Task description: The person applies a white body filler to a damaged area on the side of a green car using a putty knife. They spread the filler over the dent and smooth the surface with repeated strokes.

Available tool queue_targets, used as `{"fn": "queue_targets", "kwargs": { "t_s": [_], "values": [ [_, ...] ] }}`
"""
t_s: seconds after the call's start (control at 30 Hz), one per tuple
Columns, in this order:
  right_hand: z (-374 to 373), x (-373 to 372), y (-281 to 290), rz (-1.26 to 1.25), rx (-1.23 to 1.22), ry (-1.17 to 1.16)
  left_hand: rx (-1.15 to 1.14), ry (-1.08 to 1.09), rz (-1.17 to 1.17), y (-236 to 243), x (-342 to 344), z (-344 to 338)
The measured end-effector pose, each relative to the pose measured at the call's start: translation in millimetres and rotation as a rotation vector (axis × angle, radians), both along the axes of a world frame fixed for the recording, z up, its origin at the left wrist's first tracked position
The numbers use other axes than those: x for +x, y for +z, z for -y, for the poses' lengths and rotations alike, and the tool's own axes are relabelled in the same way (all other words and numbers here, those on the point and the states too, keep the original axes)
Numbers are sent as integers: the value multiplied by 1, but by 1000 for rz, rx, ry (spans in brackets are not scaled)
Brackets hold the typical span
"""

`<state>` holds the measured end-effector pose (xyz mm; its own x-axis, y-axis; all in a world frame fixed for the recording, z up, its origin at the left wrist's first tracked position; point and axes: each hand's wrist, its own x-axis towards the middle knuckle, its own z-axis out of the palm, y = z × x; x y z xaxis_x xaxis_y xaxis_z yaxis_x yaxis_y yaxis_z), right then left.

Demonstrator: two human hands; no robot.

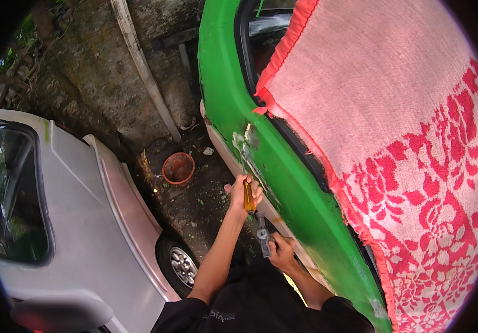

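Note:
My left hand grips a screwdriver or chisel with an amber handle, its shaft angled up against the green car body at a patch of chipped, flaking paint and filler. My right hand is closed on a dark, worn metal hammer-like tool, held just below the amber handle, close to or touching its end. A pink and red floral cloth with a frayed red edge drapes over the green car's window and roof on the right.
A pale silver car with its wheel stands close on the left. A red-brown bowl sits on littered dirt between the vehicles. A weathered plank leans against a stained wall, with plants at upper left.

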<state>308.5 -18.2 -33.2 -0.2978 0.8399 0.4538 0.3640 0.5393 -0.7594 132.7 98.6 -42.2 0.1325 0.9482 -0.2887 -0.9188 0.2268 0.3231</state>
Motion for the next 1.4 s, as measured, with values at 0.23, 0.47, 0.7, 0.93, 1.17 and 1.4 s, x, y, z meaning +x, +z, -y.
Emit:
{"fn": "queue_targets", "kwargs": {
  "t_s": [0.23, 0.47, 0.7, 0.93, 1.17, 1.4],
  "values": [
    [-3, -1, -9, 72, -7, 14, -6, 11, -8, 3, 1, -2],
    [-7, 2, -9, 67, 20, 47, -17, 26, -32, 4, 5, -2],
    [-14, 1, -4, 33, -19, 33, -9, 42, -72, 7, 4, -4],
    [-16, -1, -7, 66, -26, 31, -2, 18, -32, -1, 2, -5],
    [-15, 0, -12, 49, -17, 55, 19, 17, -25, -11, 2, -8],
    [-17, -4, -8, 95, -10, 40, 17, 19, -33, -4, 3, -10]
  ]
}}
